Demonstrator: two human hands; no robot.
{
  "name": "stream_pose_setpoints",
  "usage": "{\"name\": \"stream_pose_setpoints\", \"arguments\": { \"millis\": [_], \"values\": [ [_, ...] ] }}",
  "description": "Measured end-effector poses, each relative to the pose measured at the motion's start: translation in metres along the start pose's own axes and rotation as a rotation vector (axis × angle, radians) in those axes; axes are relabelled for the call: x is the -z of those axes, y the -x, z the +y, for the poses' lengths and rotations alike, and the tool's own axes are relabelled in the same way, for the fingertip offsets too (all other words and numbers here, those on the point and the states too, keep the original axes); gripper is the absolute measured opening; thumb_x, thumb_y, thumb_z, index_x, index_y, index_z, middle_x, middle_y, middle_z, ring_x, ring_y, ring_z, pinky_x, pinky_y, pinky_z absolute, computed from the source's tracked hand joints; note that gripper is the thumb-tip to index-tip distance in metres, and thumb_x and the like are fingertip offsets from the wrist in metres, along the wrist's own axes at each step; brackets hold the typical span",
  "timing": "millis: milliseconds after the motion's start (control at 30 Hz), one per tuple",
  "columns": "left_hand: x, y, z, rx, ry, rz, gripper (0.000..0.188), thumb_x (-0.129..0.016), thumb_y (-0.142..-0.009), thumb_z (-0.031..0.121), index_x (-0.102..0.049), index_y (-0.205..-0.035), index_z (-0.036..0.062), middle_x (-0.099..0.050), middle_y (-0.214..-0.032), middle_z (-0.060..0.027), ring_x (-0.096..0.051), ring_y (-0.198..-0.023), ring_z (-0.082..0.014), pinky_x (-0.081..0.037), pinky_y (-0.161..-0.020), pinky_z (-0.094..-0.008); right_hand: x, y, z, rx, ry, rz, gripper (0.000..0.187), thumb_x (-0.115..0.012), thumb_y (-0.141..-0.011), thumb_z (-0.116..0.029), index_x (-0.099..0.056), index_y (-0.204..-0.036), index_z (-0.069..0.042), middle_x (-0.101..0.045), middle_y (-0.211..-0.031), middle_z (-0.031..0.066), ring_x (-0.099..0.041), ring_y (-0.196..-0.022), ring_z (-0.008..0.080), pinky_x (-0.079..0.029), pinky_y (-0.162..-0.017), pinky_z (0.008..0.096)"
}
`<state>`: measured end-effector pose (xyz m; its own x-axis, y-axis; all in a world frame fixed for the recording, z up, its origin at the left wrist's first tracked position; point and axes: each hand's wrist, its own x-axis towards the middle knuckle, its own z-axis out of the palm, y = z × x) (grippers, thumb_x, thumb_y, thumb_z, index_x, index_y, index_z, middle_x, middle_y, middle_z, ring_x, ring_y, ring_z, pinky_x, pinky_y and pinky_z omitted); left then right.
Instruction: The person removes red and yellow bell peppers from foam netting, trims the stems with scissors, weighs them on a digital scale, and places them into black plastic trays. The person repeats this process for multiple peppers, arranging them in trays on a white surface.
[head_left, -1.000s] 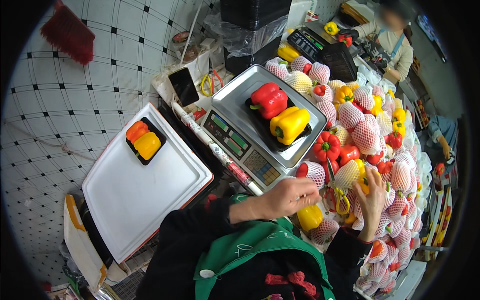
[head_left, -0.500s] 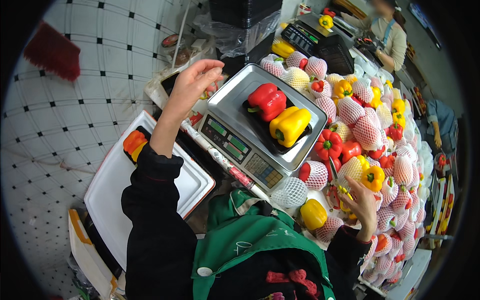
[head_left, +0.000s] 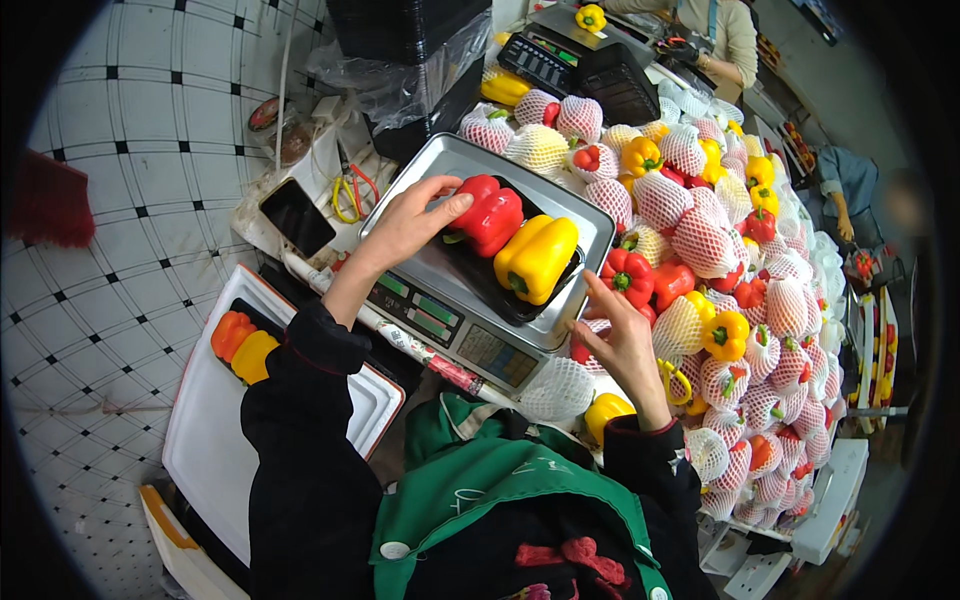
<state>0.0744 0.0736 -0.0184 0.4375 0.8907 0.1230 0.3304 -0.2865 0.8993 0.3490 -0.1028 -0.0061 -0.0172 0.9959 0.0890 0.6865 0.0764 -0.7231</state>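
A red bell pepper and a yellow bell pepper lie side by side on a black tray, which rests on the metal pan of a digital scale. My left hand is at the red pepper's left side, thumb and fingers apart, fingertips against or just over it. On the other side my right hand is open beside the tray's right edge, holding nothing. Yellow-handled scissors lie among the peppers just right of my right wrist, their blades hidden.
Many net-wrapped peppers are heaped to the right. At left, a white lid-like tray carries a packed orange-and-yellow pair. A phone and more scissors lie beyond the scale's left. Another person stands at far right.
My right hand has let go of the yellow-handled scissors and moved left to the scale. My left hand has come down to the red pepper. The view has shifted right.
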Motion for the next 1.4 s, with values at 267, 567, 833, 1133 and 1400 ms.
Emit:
{"name": "stream_pose_setpoints", "arguments": {
  "millis": [267,567,833,1133,1400],
  "values": [
    [-0.024,-0.017,0.003,0.014,-0.213,-0.080,0.093,-0.076,-0.071,0.051,-0.038,-0.139,0.0018,-0.050,-0.131,-0.0237,-0.049,-0.122,-0.0331,-0.040,-0.101,-0.0395,-0.025,-0.035,0.016,0.072,0.199,0.154,0.093,-0.080,-0.071,-0.031,-0.030,-0.146,-0.007,-0.042,-0.136,0.0257,-0.044,-0.126,0.0383,-0.037,-0.104,0.0407],
    [-0.015,-0.001,-0.004,0.032,-0.230,-0.037,0.087,-0.080,-0.066,0.026,-0.035,-0.139,0.0081,-0.059,-0.118,-0.0177,-0.060,-0.107,-0.0297,-0.048,-0.092,-0.0370,-0.051,-0.033,0.014,0.221,-0.003,0.111,0.087,-0.076,-0.074,-0.030,-0.031,-0.143,0.000,-0.055,-0.116,0.0231,-0.055,-0.103,0.0384,-0.047,-0.088,0.0422],
    [-0.012,0.012,0.003,0.129,-0.184,-0.014,0.081,-0.076,-0.072,0.017,-0.034,-0.140,0.0054,-0.049,-0.128,-0.0196,-0.053,-0.114,-0.0292,-0.045,-0.096,-0.0370,0.061,0.026,0.025,0.111,0.324,0.262,0.050,-0.077,-0.072,-0.018,-0.061,-0.118,-0.008,-0.060,-0.117,0.0132,-0.059,-0.106,0.0305,-0.049,-0.089,0.0378],
    [0.001,0.010,-0.005,0.147,-0.024,-0.075,0.065,-0.043,-0.097,0.048,-0.030,-0.146,0.0067,-0.036,-0.144,-0.0172,-0.035,-0.133,-0.0271,-0.025,-0.111,-0.0351,0.135,0.091,0.064,-0.195,0.667,0.593,0.044,-0.074,-0.076,-0.019,-0.062,-0.116,-0.005,-0.062,-0.114,0.0138,-0.058,-0.106,0.0307,-0.047,-0.090,0.0371],
    [0.013,0.027,0.019,0.083,-0.083,0.243,0.053,-0.051,-0.097,0.034,-0.043,-0.139,0.0015,-0.048,-0.136,-0.0190,-0.045,-0.128,-0.0248,-0.035,-0.106,-0.0344,0.113,0.051,0.060,0.014,0.525,0.310,0.039,-0.071,-0.078,-0.023,-0.064,-0.113,-0.007,-0.063,-0.112,0.0133,-0.061,-0.100,0.0313,-0.049,-0.084,0.0390]
  ]
}}
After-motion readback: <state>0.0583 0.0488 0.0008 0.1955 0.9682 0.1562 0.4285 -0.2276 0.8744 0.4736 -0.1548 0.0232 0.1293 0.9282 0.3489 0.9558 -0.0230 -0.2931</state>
